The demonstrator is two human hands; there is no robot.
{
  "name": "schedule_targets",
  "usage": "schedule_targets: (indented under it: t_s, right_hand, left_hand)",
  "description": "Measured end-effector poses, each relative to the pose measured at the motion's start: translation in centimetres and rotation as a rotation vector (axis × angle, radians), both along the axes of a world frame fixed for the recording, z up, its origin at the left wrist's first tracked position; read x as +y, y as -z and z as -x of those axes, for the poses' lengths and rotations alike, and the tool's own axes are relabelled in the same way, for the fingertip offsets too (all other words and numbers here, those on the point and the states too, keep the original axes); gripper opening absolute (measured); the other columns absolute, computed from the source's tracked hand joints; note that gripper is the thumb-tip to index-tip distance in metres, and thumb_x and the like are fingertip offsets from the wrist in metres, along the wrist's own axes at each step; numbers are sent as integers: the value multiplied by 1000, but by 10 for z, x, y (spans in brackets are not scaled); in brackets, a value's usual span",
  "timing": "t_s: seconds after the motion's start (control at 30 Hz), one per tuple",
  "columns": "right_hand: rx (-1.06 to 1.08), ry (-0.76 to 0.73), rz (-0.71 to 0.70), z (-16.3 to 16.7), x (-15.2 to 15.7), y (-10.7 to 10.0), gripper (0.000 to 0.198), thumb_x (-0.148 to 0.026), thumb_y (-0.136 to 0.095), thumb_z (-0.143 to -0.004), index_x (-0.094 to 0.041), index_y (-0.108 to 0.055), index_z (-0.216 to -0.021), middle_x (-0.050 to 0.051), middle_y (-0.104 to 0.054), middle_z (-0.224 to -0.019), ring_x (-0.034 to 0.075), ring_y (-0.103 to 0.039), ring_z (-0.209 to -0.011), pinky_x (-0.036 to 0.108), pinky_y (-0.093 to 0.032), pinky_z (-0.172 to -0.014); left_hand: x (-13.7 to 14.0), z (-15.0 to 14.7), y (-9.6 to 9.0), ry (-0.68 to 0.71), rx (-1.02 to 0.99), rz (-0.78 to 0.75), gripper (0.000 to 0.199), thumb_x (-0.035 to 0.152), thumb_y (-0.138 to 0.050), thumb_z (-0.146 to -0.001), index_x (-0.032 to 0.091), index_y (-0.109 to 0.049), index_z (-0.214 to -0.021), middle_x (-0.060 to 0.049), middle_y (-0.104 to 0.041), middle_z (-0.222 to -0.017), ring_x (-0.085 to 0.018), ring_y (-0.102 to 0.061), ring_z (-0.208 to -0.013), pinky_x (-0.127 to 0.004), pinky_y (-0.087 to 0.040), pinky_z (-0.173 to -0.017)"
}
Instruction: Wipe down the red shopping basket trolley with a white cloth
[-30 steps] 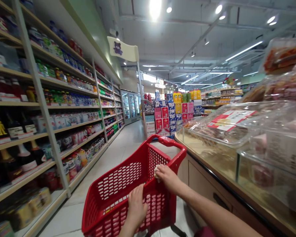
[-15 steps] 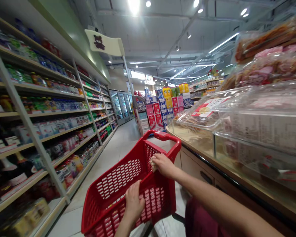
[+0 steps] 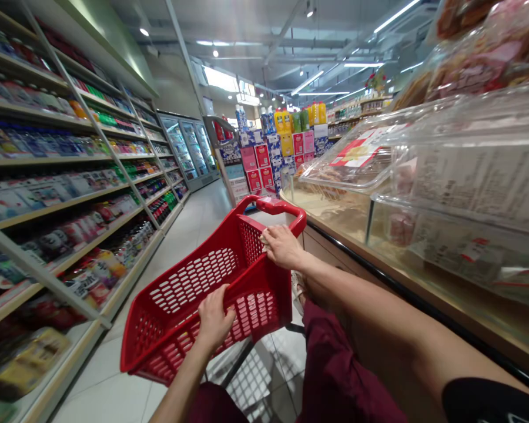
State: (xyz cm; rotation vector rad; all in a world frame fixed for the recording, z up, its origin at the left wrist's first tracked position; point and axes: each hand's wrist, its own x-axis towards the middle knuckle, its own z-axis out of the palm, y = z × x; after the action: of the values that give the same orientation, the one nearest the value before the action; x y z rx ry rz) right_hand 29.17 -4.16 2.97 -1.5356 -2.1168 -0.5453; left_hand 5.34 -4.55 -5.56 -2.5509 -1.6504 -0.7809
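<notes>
A red plastic shopping cart (image 3: 194, 276) with perforated sides stands at an angle in front of me. My left hand (image 3: 216, 317) curls over its near side rim, fingers over the edge and thumb outside. Farther up that rim, close to the cart's handle (image 3: 271, 205), rests my right hand (image 3: 283, 245). Between its closed fingers is a small crumpled pale wad (image 3: 264, 239), like a tissue or cloth, pressed against the rim. The part of the basket in view shows no goods; the low front corner is partly hidden by my left hand.
Shelves of bottles and packets (image 3: 66, 200) line the left. On the right, a wooden counter (image 3: 357, 235) bears clear plastic food boxes (image 3: 357, 153). Stacked cartons (image 3: 258, 164) and glass-door fridges (image 3: 189, 150) stand ahead. A tiled aisle (image 3: 194, 226) runs forward.
My view has moved forward and tilted downward, bringing my maroon trousers and a foot into sight. Cart and hands appear farther left and higher. Both hands keep their places on the rim.
</notes>
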Motion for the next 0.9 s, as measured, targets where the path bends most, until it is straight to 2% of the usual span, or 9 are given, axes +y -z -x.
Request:
schedule_targets:
  t_s: [0.1, 0.17, 0.27, 0.4, 0.57, 0.63, 0.77, 0.83, 0.9]
  right_hand:
    - [-85, -128, 79, 8, 0, 6, 23, -19, -37, -85, -12, -58, -94, 10, -56, -92, 19, -46, -91, 34, -31, -84]
    - [-123, -192, 108, 12, -3, 6, 22, -19, -38, -86, -14, -59, -91, 8, -56, -88, 18, -47, -86, 32, -32, -81]
    - [-176, -197, 71, 3, -9, -3, 22, -21, -40, -86, -13, -60, -93, 9, -56, -93, 19, -47, -88, 35, -29, -85]
    - [-86, -23, -7, -9, -17, -12, 25, -23, -40, -85, -9, -61, -89, 14, -55, -97, 23, -46, -92, 40, -27, -87]
    - [-130, -210, 38, 25, -24, 3, 24, -23, -42, -83, -12, -58, -96, 11, -56, -97, 21, -45, -96, 36, -28, -89]
    - [-136, -219, 62, 33, -23, 4, 26, -28, -41, -83, -12, -58, -97, 11, -56, -99, 22, -45, -99, 40, -25, -92]
    - [-2, -133, 205, 33, -21, -6, 39, -41, -30, -88, -14, -56, -100, 11, -58, -100, 23, -48, -100, 44, -22, -94]
    - [132, -156, 300, 34, -21, -11, 51, -49, -24, -87, -13, -46, -115, 12, -57, -108, 23, -49, -103, 44, -24, -93]
    - [267, -169, 389, 36, -20, -15, 60, -52, -16, -87, -10, -32, -128, 14, -52, -118, 23, -48, -107, 41, -27, -92]
  left_hand:
    - [-2, 0, -2, -8, 7, -10, 47, 21, -41, -66, 15, -43, -113, -10, -56, -110, -23, -48, -103, -41, -33, -89]
    - [-4, 3, -3, -15, 11, -10, 47, 22, -42, -65, 16, -44, -111, -10, -56, -110, -23, -48, -103, -41, -33, -89]
    - [-10, 8, -5, -14, 11, -4, 47, 21, -42, -63, 16, -44, -110, -9, -56, -109, -23, -49, -102, -40, -33, -90]
    - [-15, 13, -7, -30, 5, -5, 45, 21, -41, -64, 15, -46, -108, -9, -57, -106, -23, -50, -100, -40, -32, -91]
    - [-14, 17, -9, -55, 2, 49, 44, 23, -41, -64, 16, -47, -106, -9, -58, -104, -24, -50, -99, -44, -31, -91]
    - [-14, 16, -11, -63, -9, 73, 42, 23, -43, -64, 17, -48, -105, -9, -58, -104, -24, -50, -99, -45, -32, -91]
    - [-15, -14, -25, -51, -187, -45, 46, 23, -43, -68, 18, -43, -113, -12, -48, -121, -28, -41, -114, -52, -24, -97]
    - [-10, -45, -37, 88, -342, -128, 51, 26, -44, -72, 19, -35, -121, -11, -41, -129, -25, -31, -122, -49, -19, -102]
    - [-1, -81, -48, 301, -475, -86, 48, 26, -42, -75, 19, -34, -122, -9, -41, -128, -21, -31, -123, -41, -23, -103]
